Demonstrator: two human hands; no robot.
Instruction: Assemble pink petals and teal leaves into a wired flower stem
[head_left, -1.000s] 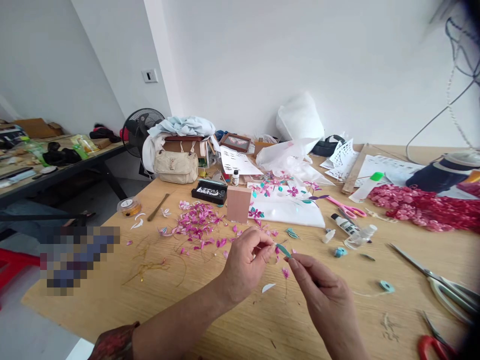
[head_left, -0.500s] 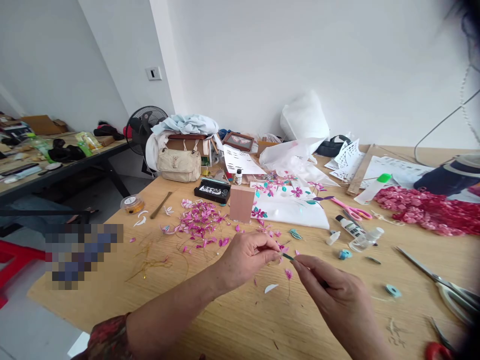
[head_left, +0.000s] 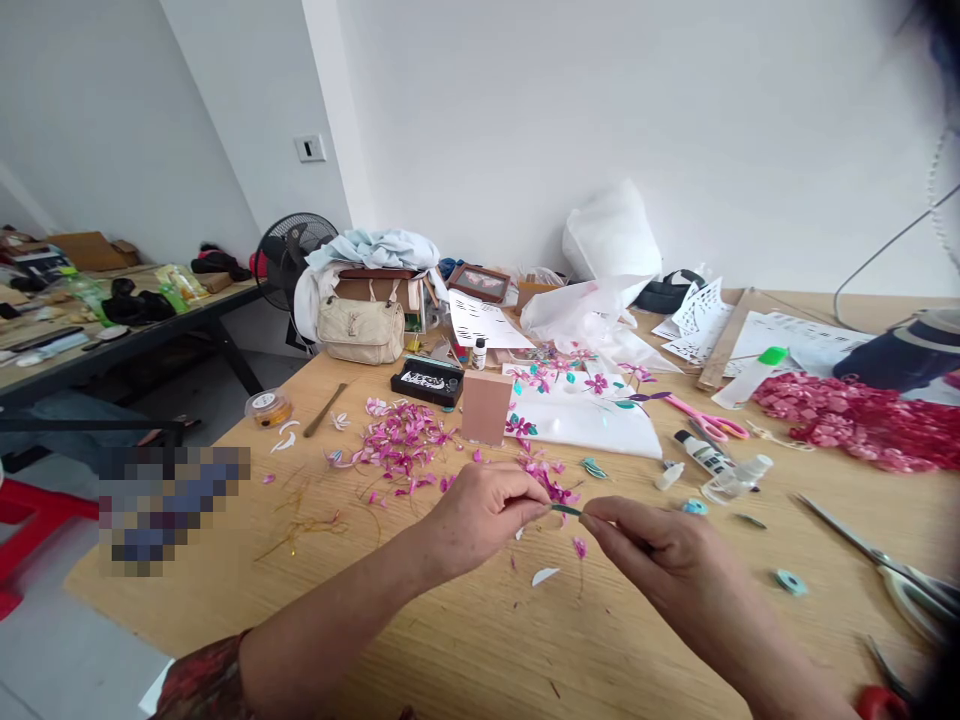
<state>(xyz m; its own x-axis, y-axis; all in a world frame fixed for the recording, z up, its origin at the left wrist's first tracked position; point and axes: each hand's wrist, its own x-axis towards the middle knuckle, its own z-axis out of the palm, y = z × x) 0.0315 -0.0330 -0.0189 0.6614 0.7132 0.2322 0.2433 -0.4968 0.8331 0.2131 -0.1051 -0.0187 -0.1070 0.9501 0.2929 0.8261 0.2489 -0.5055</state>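
Two-handed grip pinching slim green strip (head_left: 566, 510), long axis roughly from left hand (head_left: 484, 512) at nine o'clock to right hand (head_left: 667, 555) at three.

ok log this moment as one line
left hand: pinching green strip | right hand: pinching its other end | beyond: pink petals

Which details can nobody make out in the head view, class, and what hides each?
All in the head view:
Green strip: ends hidden by the left hand and the right hand.
Red-handled scissors: handle partly cut off by the bottom edge.
Label on the round tub: print too small to read.
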